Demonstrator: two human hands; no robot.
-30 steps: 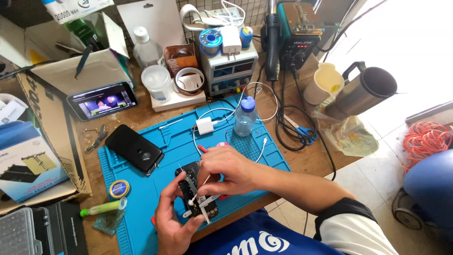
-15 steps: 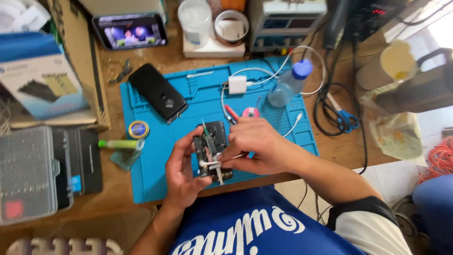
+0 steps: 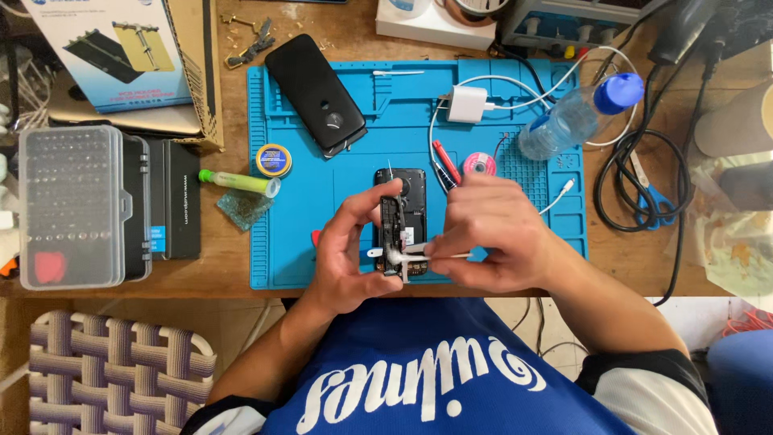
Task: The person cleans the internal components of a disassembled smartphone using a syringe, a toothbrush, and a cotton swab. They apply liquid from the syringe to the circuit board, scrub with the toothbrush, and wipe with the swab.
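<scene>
Right now your left hand grips a thin dark phone frame with exposed circuitry, held on edge just above the blue silicone work mat. Your right hand is closed around a slim white cotton-tipped swab, whose tip touches the frame's lower part. An opened black phone body lies flat just beyond your fingers. Judging by its look, the frame is light, stiff and fragile, so hold it by its long edges, away from the bare board.
</scene>
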